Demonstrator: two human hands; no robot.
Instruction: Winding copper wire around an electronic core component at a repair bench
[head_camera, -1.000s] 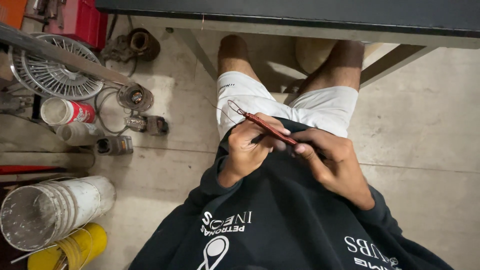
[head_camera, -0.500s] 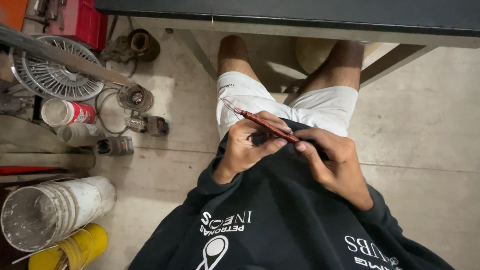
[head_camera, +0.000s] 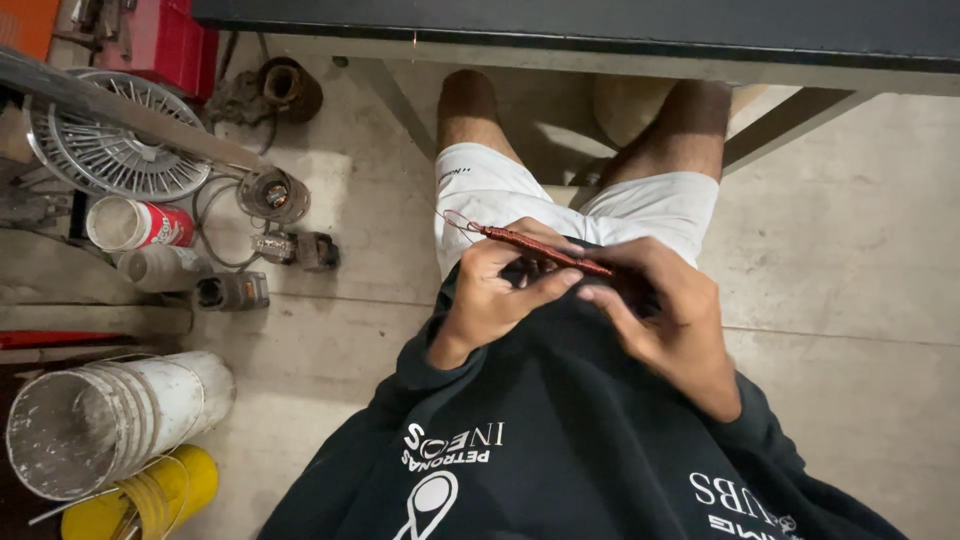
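1. While the person sits over the lap, the left hand (head_camera: 490, 300) and right hand (head_camera: 660, 315) each close their grip on a thin reddish-brown wound wire bundle (head_camera: 535, 248), pointing toward ten o'clock.
2. This looks like mid-winding work; the next move calls for steady pinching.

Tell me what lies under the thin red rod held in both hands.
Under the thin red rod sit the fingers of the left hand and right hand, a dark sweatshirt and white shorts. Its right end is covered by fingers.
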